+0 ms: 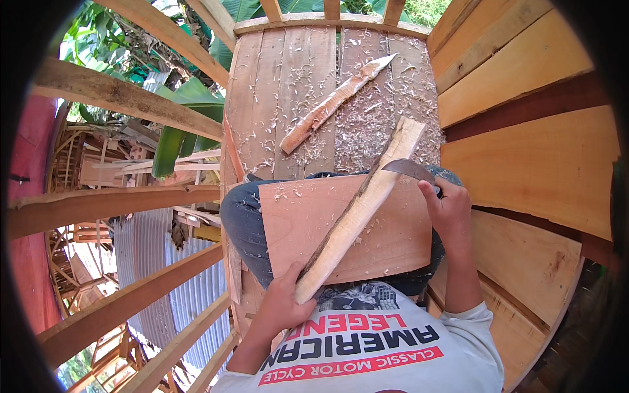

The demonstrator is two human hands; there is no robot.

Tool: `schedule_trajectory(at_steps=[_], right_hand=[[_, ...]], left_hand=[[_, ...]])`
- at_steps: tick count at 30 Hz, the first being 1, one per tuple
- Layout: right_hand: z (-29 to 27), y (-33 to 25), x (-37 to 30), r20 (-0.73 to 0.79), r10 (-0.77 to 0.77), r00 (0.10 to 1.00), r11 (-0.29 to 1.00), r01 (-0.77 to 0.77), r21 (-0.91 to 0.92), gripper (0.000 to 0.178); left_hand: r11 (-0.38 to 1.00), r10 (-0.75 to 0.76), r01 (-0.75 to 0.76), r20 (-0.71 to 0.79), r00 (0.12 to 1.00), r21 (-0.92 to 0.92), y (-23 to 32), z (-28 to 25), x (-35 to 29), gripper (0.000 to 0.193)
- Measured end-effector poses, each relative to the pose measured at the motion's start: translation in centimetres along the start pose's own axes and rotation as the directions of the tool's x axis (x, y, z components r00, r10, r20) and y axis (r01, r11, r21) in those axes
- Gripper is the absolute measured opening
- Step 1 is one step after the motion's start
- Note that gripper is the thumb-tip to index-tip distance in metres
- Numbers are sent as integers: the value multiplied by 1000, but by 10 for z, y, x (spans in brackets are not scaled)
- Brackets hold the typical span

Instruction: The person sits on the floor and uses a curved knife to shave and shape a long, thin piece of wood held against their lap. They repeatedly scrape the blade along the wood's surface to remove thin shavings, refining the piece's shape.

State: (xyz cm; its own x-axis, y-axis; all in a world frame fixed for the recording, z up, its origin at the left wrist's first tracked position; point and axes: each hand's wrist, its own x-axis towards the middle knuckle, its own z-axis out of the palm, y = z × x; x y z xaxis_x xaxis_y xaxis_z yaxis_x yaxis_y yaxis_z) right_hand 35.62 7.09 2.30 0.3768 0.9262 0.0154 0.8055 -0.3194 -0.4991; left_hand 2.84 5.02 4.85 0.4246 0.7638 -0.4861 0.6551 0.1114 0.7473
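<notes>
My left hand [288, 301] is closed round the near end of a long, pale piece of wood [357, 219] with strips of dark bark along its edge. The piece slants away to the right over a flat board [301, 226] on my lap. In my right hand [449, 203] is a knife with a dark, curved blade [407, 168]; my fingers wrap its handle and hide most of it. The blade lies across the wood near its far end. I cannot tell whether its edge bites in.
A second carved stick [334, 105], pointed at its far end, lies on the plank floor [252, 85] among curled shavings. Wooden rails [124, 98] run along the left, with corrugated sheets [196, 288] beyond. A wall of broad planks [524, 167] stands close on the right.
</notes>
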Motion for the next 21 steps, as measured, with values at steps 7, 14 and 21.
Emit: schedule_trajectory(at_steps=[7,14,21], right_hand=[[16,17,1,-65,187,980,981,-182,67,52],[12,-1,-7,5,-49,999,993,48,108,52],[18,-16,-12,-71,-138,988,987,143,74,52]], left_hand=[[992,56,-44,-95,994,116,-3,1,1,53],[967,90,-40,-189,978,251,-14,-12,-6,50],[952,148,-90,-182,972,293,-9,-22,-3,48]])
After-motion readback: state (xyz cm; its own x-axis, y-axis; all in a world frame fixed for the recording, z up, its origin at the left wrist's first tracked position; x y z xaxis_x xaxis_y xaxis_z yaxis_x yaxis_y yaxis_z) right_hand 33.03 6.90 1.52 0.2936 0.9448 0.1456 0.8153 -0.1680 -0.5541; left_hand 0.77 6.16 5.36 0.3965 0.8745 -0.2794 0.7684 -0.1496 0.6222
